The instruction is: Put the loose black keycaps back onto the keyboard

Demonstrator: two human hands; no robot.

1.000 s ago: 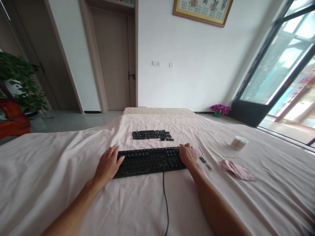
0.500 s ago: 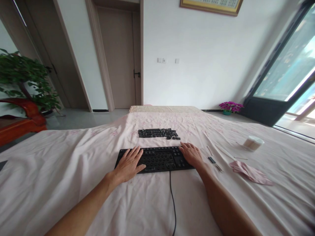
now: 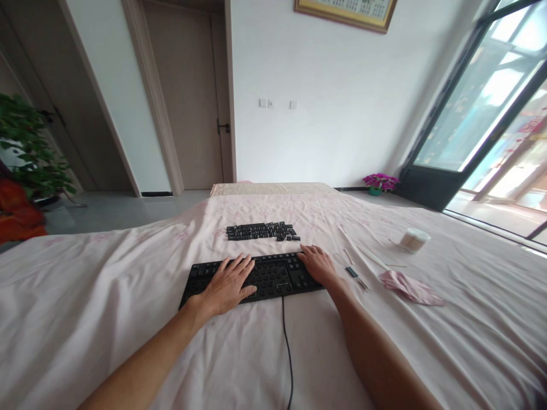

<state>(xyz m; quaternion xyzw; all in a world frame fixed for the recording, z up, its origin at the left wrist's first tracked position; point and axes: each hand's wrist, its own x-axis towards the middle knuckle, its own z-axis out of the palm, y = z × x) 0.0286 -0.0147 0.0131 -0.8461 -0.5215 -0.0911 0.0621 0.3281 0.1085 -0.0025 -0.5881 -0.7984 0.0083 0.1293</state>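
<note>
We seemed to be steadying the partly bare keyboard [image 3: 269,276] on the pale pink cloth [image 3: 235,359], with loose keycaps [image 3: 254,232] just beyond; handling those would have needed a free hand. Our left hand [image 3: 231,285] lay flat, fingers spread; our right hand [image 3: 318,265] draped over the right end, grip unclear.

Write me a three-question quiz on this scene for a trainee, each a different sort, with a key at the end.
1. True or false: the loose keys lie beyond the far edge of the keyboard.
2. Where is the right hand?
A) on the cloth
B) at the keyboard's right end
C) around the tub
3. Fill in the blank: a black ____ runs out from the keyboard's near edge.

Key: 1. True. 2. B. 3. Cord.
</note>
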